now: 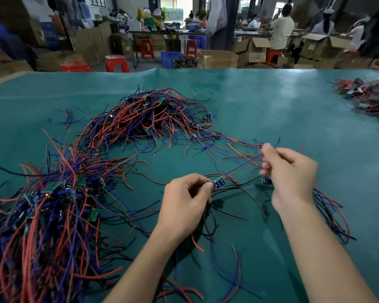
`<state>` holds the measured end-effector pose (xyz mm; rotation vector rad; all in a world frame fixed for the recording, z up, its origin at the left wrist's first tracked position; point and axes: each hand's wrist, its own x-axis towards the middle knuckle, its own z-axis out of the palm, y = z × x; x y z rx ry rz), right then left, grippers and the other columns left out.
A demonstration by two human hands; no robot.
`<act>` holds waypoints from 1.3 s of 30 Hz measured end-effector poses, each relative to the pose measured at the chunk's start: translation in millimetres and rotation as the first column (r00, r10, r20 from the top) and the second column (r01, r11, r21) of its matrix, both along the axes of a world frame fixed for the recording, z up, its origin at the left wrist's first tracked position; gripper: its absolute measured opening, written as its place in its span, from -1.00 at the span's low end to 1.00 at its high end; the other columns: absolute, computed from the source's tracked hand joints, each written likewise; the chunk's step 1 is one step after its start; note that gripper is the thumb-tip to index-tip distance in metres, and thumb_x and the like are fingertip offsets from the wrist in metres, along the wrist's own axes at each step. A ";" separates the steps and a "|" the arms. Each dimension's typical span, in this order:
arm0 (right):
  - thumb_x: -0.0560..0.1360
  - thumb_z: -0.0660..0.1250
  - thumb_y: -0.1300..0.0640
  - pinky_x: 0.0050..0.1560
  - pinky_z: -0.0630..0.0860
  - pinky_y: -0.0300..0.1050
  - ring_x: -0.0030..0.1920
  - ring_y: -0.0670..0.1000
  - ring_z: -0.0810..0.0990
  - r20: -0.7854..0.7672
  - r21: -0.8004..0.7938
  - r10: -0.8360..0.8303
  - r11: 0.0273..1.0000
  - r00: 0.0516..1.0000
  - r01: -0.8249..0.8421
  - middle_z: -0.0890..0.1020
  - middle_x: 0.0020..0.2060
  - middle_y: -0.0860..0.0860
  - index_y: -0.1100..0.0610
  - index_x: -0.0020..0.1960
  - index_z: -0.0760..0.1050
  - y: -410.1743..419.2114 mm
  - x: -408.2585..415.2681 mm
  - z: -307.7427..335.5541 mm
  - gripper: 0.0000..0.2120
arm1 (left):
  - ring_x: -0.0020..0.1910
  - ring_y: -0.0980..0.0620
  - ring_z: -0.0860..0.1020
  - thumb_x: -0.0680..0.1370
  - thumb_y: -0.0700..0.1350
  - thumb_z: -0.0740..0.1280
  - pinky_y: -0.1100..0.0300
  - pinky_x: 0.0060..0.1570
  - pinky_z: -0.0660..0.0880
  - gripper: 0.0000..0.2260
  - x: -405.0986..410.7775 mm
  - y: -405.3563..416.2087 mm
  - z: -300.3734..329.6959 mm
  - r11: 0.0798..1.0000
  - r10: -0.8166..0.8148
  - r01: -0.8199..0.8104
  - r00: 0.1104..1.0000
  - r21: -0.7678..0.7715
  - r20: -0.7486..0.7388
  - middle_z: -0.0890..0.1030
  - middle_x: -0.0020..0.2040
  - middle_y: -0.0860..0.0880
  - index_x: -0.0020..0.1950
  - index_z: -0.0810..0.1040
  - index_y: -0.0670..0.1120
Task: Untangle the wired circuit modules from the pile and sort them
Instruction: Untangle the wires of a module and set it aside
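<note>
Big tangled pile (153, 119) sits mid-bench; sorted bunch (44, 215) by the left edge. Your left hand (184, 202) pinches a module (220, 183) near the front edge, fingers curled. Your right hand (291, 176), blurred, pinches its blue wire (245, 167), raised w/ fingers bent.

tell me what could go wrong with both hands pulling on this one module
The left hand pinches a small module while the right hand draws its wires taut; a hard tug might strain the joints at the board. Loose leads trail back to the central pile, so pulling could drag more of it along. A second module beside the right hand may snag.
</note>
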<state>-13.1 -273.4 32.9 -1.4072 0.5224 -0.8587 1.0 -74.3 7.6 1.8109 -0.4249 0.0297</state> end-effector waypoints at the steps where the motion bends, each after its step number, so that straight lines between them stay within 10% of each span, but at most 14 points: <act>1: 0.56 0.44 0.25 -0.44 0.47 -0.26 -0.49 -0.12 0.49 0.054 0.125 -0.009 0.992 0.998 0.002 0.56 -0.43 0.05 0.18 -0.26 0.59 -1.2 -1.1 2.3 -0.78 | -0.45 0.18 0.47 0.57 -0.18 0.38 0.32 -0.37 0.39 -0.85 -0.3 -0.1 -0.1 1.000 0.000 0.000 1.000 0.005 0.005 0.59 -0.44 0.10 -0.18 0.65 -0.05; 6: 0.62 0.37 0.26 -0.31 0.58 -0.22 -0.46 -0.08 0.58 0.216 0.454 -0.163 0.890 0.963 0.049 0.60 -0.35 0.09 0.16 -0.17 0.49 2.9 -0.2 10.6 -0.81 | -0.49 0.23 0.42 0.60 -0.18 0.34 0.39 -0.42 0.31 -0.84 1.6 1.9 -1.5 0.988 0.148 -0.146 0.988 -0.048 0.042 0.62 -0.39 0.08 -0.17 0.61 -0.04; 10: 0.58 0.42 0.19 -0.56 0.40 -0.23 -0.51 -0.04 0.52 -0.044 0.124 0.185 0.976 0.982 -0.179 0.63 -0.44 0.05 0.18 -0.20 0.59 25.5 0.4 6.4 -0.82 | -0.40 0.09 0.52 0.65 -0.14 0.27 0.16 -0.30 0.46 -0.85 6.3 3.6 -2.0 0.963 0.228 -0.227 0.974 -0.143 -0.008 0.67 -0.34 0.05 -0.11 0.53 -0.04; 15: 0.51 0.46 -0.11 -0.40 0.41 -0.15 -0.37 -0.08 0.54 -0.312 -0.144 0.557 0.773 0.770 -0.618 0.68 -0.35 -0.05 0.12 -0.16 0.67 67.3 -3.3 -11.0 -0.71 | -0.34 0.11 0.62 0.64 -0.20 0.29 0.31 -0.28 0.47 -0.85 3.9 1.2 -1.8 0.984 0.129 -0.123 0.991 -0.132 0.037 0.69 -0.30 0.01 -0.11 0.56 -0.06; 24: 0.45 0.46 0.01 -0.27 0.42 0.01 -0.33 -0.05 0.46 -0.034 -0.284 0.284 0.916 0.958 -0.282 0.56 -0.41 -0.05 0.17 -0.24 0.61 43.1 1.3 -1.0 -0.77 | -0.48 0.13 0.50 0.60 -0.17 0.33 0.23 -0.37 0.45 -0.76 5.3 -0.1 -0.9 0.998 -0.015 0.011 0.998 -0.067 -0.061 0.64 -0.41 -0.02 -0.27 0.59 -0.08; 30: 0.53 0.45 0.14 -0.46 0.39 -0.24 -0.42 -0.11 0.48 0.245 -0.057 0.070 0.997 0.967 -0.058 0.59 -0.42 -0.11 0.02 -0.32 0.61 33.5 -9.7 33.9 -0.75 | -0.38 0.16 0.45 0.59 -0.12 0.36 0.20 -0.27 0.42 -0.82 3.5 0.0 -2.2 0.999 -0.033 0.033 0.999 0.009 0.009 0.57 -0.39 0.05 -0.22 0.62 -0.08; 35: 0.49 0.42 0.08 -0.50 0.33 -0.19 -0.46 -0.04 0.44 0.394 -0.137 0.224 0.973 0.892 -0.184 0.63 -0.39 0.00 0.07 -0.29 0.57 75.4 -13.8 96.5 -0.81 | -0.39 0.20 0.50 0.57 -0.07 0.35 0.22 -0.27 0.46 -0.83 2.8 0.9 -5.4 0.999 0.005 -0.007 1.000 0.050 0.025 0.64 -0.36 0.07 -0.22 0.61 -0.03; 39: 0.49 0.44 -0.05 -0.34 0.46 0.01 -0.44 0.07 0.54 0.031 -0.451 0.564 0.745 0.825 -0.492 0.64 -0.42 0.11 0.23 -0.29 0.61 140.2 5.9 123.8 -0.64 | -0.40 0.22 0.45 0.45 -0.07 0.30 0.21 -0.29 0.44 -0.86 1.1 0.4 -1.0 0.999 -0.028 0.028 1.000 -0.032 0.001 0.59 -0.41 0.01 -0.28 0.59 -0.01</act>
